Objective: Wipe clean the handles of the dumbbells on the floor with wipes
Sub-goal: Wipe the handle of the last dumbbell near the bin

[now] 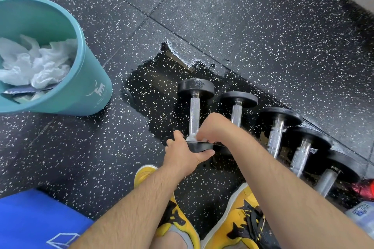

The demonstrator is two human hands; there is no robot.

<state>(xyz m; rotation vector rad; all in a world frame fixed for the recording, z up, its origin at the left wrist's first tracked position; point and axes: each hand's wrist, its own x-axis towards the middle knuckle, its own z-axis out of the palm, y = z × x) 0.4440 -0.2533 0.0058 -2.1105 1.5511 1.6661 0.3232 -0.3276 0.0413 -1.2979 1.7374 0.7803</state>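
Note:
Several black dumbbells with knurled silver handles lie in a row on the speckled rubber floor. My left hand (183,156) grips the near head of the leftmost dumbbell (194,111). My right hand (212,127) pinches a white wipe (199,137) against the near end of that dumbbell's handle. The wipe is mostly hidden under my fingers. To its right lie the second dumbbell (237,107) and three more, such as the third one (276,133).
A teal bin (89,87) with crumpled used wipes stands at the left. A dark wet patch (149,91) spreads on the floor around the dumbbells. My yellow shoes (240,218) are below, a blue mat (30,220) at bottom left, a red object (364,189) and a wipes pack (362,214) at right.

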